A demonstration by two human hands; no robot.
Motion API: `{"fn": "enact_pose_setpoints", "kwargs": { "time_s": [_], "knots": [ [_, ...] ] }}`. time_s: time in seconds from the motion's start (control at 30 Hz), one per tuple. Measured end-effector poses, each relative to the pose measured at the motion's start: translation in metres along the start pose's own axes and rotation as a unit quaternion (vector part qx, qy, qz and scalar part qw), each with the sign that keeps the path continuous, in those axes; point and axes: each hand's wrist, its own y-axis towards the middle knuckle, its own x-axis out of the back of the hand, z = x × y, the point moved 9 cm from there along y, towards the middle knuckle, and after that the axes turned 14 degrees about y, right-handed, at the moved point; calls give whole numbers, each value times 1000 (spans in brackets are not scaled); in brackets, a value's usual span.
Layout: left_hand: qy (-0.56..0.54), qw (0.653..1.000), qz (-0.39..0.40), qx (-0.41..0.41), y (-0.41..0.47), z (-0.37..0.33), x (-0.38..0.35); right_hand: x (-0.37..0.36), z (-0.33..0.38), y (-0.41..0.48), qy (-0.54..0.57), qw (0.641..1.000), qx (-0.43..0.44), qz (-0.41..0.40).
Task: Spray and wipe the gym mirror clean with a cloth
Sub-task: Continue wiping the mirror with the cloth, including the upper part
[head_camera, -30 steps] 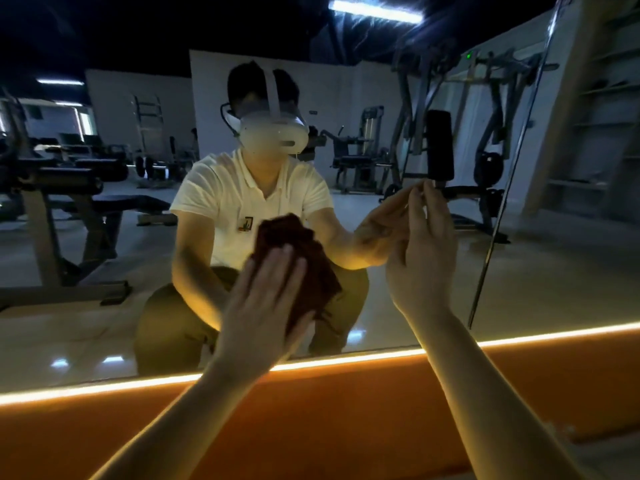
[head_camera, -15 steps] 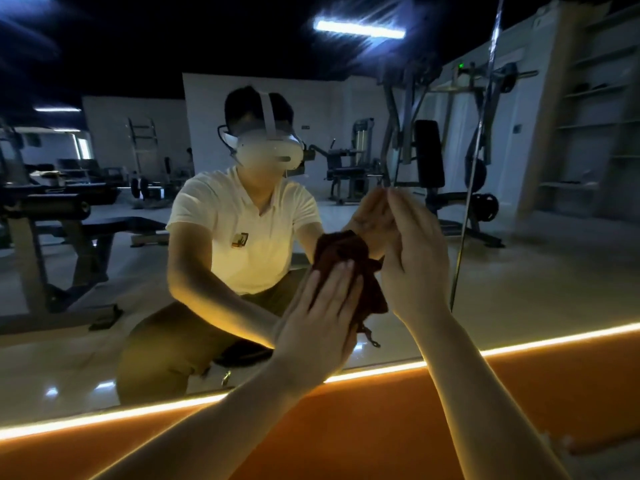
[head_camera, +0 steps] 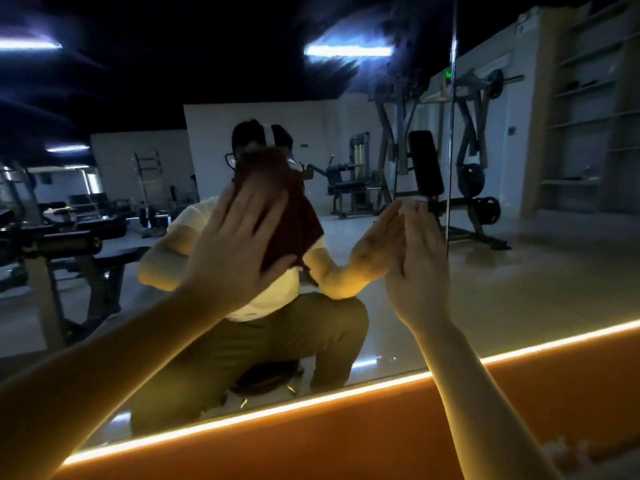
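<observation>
The mirror (head_camera: 519, 289) ends below at a glowing light strip (head_camera: 311, 403), which runs slanting up to the right. Under the strip is an orange panel (head_camera: 381, 438). Both wrists are above that lower edge, with bare glass between them and the strip.

One vertical seam (head_camera: 450, 168) splits the glass. It stands just to the right of the right hand (head_camera: 419, 258), near its fingertips. More glass lies beyond the seam on the right, and a wide stretch lies to the left of the left hand (head_camera: 239, 244).

There is one cloth (head_camera: 294, 216), dark red and bunched. It is against the mirror at the height of the reflected person's head (it hides the face there). The left hand is flat over its lower left part, fingers straight and spread, pressing it to the glass without gripping; the cloth's right edge hangs free past the fingers.

The right hand holds nothing. Its fingers are straight and together, and the fingertips meet their own reflection on the glass. A strip of bare glass separates the two hands.
</observation>
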Motion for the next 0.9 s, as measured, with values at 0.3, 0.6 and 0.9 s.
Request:
{"fn": "enact_pose_setpoints", "kwargs": {
  "time_s": [0.3,0.6,0.9],
  "knots": [
    [-32,998,20,-50,30,-120,-2,3,3,-4,-91,988,-5,128],
    [6,999,33,-31,23,-39,9,3,6,-4,-156,964,1,217],
    [-34,998,57,17,15,-48,13,24,22,17,-136,930,-79,334]
  ]
}}
